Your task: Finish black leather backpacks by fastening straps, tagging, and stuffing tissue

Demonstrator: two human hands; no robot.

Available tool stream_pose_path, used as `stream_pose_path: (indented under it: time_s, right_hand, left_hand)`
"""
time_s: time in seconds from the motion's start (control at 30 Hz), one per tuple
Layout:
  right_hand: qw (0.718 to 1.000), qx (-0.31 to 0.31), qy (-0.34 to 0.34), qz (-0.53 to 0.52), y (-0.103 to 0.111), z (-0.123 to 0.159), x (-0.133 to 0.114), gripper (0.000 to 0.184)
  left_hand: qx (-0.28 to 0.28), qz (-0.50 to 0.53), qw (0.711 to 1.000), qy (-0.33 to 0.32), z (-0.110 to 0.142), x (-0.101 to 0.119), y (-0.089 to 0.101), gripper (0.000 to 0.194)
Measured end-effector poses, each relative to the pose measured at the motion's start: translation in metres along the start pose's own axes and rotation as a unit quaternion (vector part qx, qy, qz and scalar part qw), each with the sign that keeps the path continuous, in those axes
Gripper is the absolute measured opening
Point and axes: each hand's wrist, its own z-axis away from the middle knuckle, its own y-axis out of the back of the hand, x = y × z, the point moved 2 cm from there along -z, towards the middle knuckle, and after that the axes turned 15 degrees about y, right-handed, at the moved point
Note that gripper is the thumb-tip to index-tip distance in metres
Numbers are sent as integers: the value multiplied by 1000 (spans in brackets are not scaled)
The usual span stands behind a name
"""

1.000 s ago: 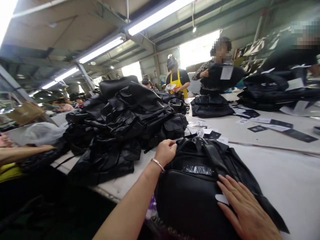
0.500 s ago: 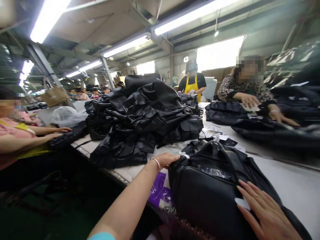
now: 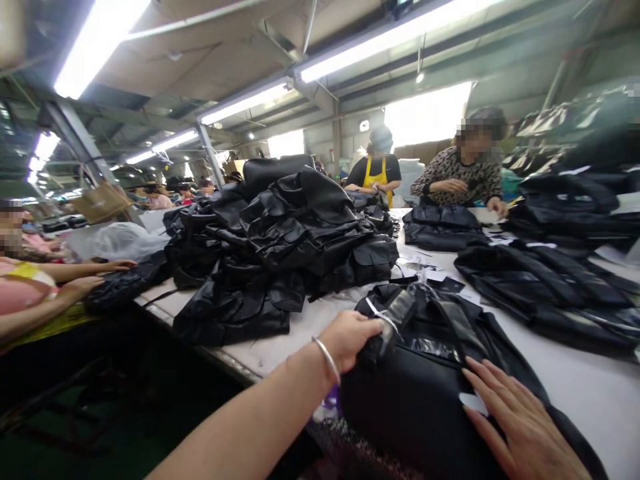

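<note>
Head camera view, looking down along a long white table (image 3: pixel 590 393) in a workshop. At the far left, a seated co-worker's hand (image 3: pixel 80 288) rests with another hand at the table's left edge, touching black material. Next comes a tall heap of black leather jackets (image 3: pixel 280 247), piled across the middle of the table. Just in front of it, near the table's near edge, the wearer's left hand (image 3: pixel 353 339), with a thin bracelet (image 3: pixel 327 359) on the wrist, is closed around a fold at the top left of a black bag (image 3: pixel 415 400); the fingers curl tightly into the material. The bag lies at the near edge, right in front of the wearer. To the right, the wearer's right hand (image 3: pixel 525 427) lies flat on the bag's front, fingers spread wide and holding nothing, beside a small white tag (image 3: pixel 474 403). Farther right, more black jackets (image 3: pixel 550 293) lie flat on the table. At the far edge, a person in a yellow apron (image 3: pixel 379 175) and a person in a patterned top (image 3: pixel 460 180) stand over another dark pile (image 3: pixel 440 227).
</note>
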Motion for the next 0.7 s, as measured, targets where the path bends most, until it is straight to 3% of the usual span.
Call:
stream_pose_path:
  time_s: [0.07, 0.13, 0.23, 0.33, 0.47, 0.63, 0.7]
  right_hand:
    - [1000, 0, 0, -2, 1, -1, -1, 60]
    - [1000, 4, 1, -4, 3, -3, -3, 58]
    - [1000, 5, -2, -14, 5, -7, -4, 55]
    - [1000, 3, -13, -25, 6, -8, -4, 54]
    - [1000, -1, -15, -27, 5, -6, -3, 54]
    - [1000, -5, 8, -22, 20, -14, -1, 53]
    - [1000, 13, 12, -26, 36, -25, -3, 49]
  left_hand:
    - [17, 7, 1000, -1, 7, -40, -4, 20]
    - [89, -25, 995, -32, 9, -75, 3, 19]
    - [167, -103, 978, -70, 6, -104, 16, 23]
    - [170, -80, 980, -60, 8, -108, 15, 35]
    - [84, 20, 996, -12, 16, -106, 0, 40]
    - [180, -107, 974, -82, 12, -108, 9, 29]
    - [169, -107, 976, -86, 9, -108, 13, 26]
